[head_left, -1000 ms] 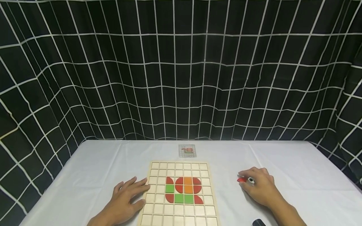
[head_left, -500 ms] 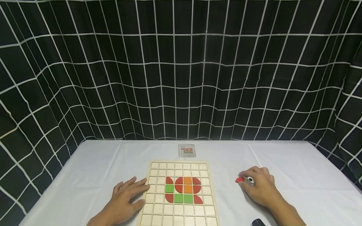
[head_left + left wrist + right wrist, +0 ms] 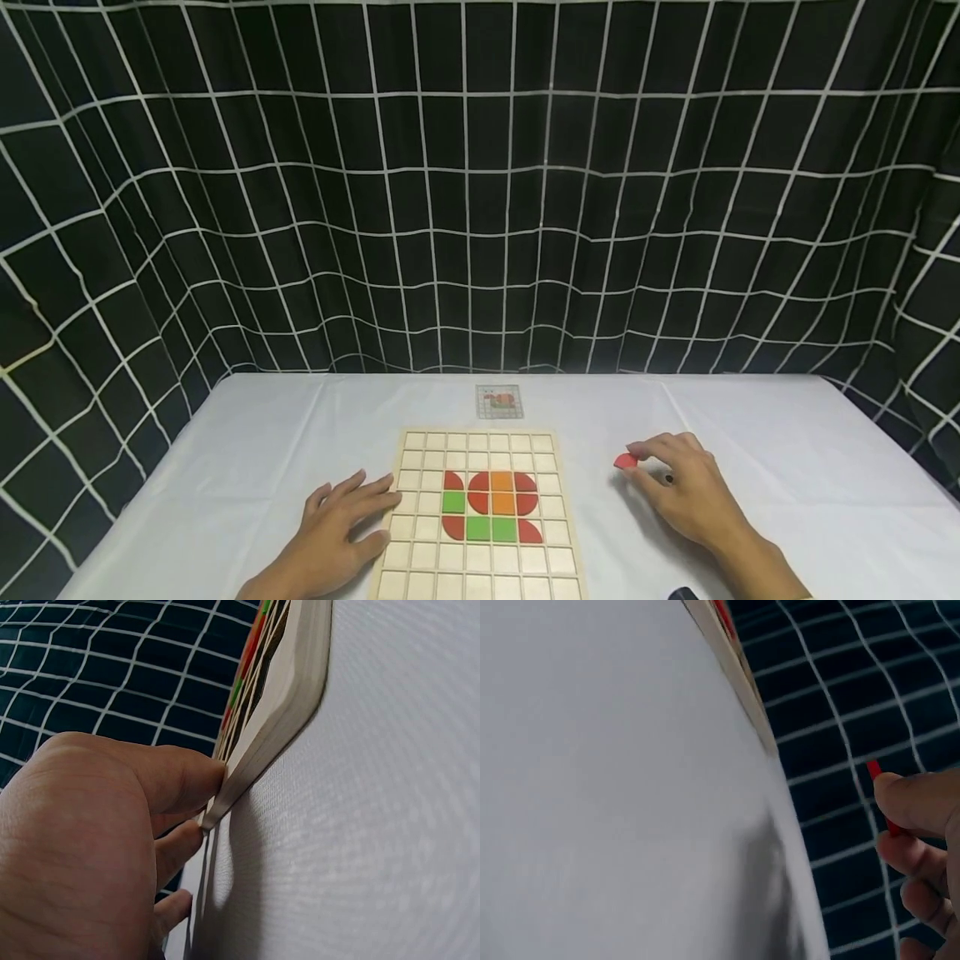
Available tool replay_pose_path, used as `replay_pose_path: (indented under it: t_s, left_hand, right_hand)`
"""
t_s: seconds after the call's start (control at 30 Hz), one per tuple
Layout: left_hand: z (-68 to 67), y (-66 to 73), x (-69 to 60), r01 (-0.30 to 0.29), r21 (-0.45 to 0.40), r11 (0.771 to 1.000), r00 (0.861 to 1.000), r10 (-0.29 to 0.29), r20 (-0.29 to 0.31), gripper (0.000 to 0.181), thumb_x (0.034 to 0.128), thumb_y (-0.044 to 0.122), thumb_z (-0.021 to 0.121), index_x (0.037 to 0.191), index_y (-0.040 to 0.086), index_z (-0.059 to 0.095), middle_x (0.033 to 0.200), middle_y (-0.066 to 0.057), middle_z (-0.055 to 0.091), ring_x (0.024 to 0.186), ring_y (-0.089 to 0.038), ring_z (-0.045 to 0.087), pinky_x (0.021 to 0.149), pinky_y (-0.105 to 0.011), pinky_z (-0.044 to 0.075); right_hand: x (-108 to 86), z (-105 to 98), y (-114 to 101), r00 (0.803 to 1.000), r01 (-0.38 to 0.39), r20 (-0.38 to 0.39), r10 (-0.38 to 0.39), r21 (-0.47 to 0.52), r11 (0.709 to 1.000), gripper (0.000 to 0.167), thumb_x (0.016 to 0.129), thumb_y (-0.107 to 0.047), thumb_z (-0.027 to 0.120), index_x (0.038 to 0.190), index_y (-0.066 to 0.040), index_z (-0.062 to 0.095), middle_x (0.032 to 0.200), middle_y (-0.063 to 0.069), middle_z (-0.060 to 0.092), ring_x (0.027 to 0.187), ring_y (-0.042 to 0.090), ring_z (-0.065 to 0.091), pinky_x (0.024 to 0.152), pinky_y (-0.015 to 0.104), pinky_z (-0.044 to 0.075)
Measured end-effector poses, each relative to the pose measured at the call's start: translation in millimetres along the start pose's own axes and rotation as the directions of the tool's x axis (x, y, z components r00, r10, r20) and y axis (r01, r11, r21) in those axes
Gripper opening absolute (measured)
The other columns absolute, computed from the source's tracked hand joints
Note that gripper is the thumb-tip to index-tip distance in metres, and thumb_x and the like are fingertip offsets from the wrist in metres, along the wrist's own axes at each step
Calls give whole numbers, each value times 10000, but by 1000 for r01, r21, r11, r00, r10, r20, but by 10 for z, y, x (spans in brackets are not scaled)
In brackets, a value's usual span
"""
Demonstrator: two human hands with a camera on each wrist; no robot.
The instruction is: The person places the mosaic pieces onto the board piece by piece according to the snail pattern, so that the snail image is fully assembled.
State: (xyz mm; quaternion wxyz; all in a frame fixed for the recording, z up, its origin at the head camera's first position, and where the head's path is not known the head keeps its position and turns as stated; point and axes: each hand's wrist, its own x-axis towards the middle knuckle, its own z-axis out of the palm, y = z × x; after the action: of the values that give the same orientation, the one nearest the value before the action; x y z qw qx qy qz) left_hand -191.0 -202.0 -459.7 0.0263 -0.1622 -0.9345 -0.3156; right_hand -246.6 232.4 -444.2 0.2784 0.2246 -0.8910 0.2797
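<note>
My right hand point(image 3: 690, 492) is to the right of the board and pinches a red quarter-circle tile point(image 3: 624, 461) between thumb and finger. In the right wrist view the red tile point(image 3: 874, 769) shows edge-on, off the table. A small black spot point(image 3: 669, 478) of a round eye piece shows behind the thumb; whether it is held or lies on the cloth I cannot tell. My left hand point(image 3: 330, 533) lies with fingers spread against the left edge of the wooden grid board point(image 3: 463, 586). Red, orange and green tiles point(image 3: 502, 504) sit in the board's middle cells. The left wrist view shows the thumb touching the board's side point(image 3: 281, 712).
A small card point(image 3: 499, 402) with a tile picture on a grid lies behind the board. At the front edge, below the right forearm, the end of a dark object point(image 3: 682, 594) pokes in. White cloth point(image 3: 247, 450) covers the table, and a black gridded curtain point(image 3: 487, 208) surrounds it.
My right hand has shifted slightly left and up with the red tile, which sticks out further from the fingers. The eye piece is now mostly hidden. My left hand stays on the board's edge.
</note>
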Motion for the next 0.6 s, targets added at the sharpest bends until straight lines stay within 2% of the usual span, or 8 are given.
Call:
replay_pose_path:
  t_s: [0.2, 0.37, 0.6]
  left_hand:
    - [-6, 16, 6, -2, -5, 1000, 1000, 2, -3, 377, 874, 211, 667, 1250, 183, 655, 1426, -6, 490, 1387, -338, 280, 1051, -628, 41]
    - [0, 19, 15, 8, 1, 1000, 1000, -8, -10, 378, 867, 219, 666, 1244, 194, 659, 1420, 10, 496, 1388, -332, 280, 1054, -623, 46]
    - [5, 11, 14, 5, -10, 1000, 1000, -5, -4, 376, 866, 219, 662, 1241, 193, 660, 1417, 10, 498, 1384, -342, 284, 1048, -632, 49]
  right_hand:
    - [169, -46, -221, 997, 61, -47, -59, 38, 997, 236, 718, -79, 831, 923, -149, 739, 924, -90, 671, 891, 120, 487, 716, 368, 346]
    - [330, -41, -448, 993, 108, -63, -103, 81, 991, 229, 723, -67, 823, 925, -139, 741, 929, -87, 665, 900, 125, 491, 749, 346, 370]
    - [510, 48, -777, 986, 160, -64, -153, 130, 979, 226, 735, -41, 800, 944, -103, 739, 950, -49, 667, 922, 155, 504, 724, 388, 398]
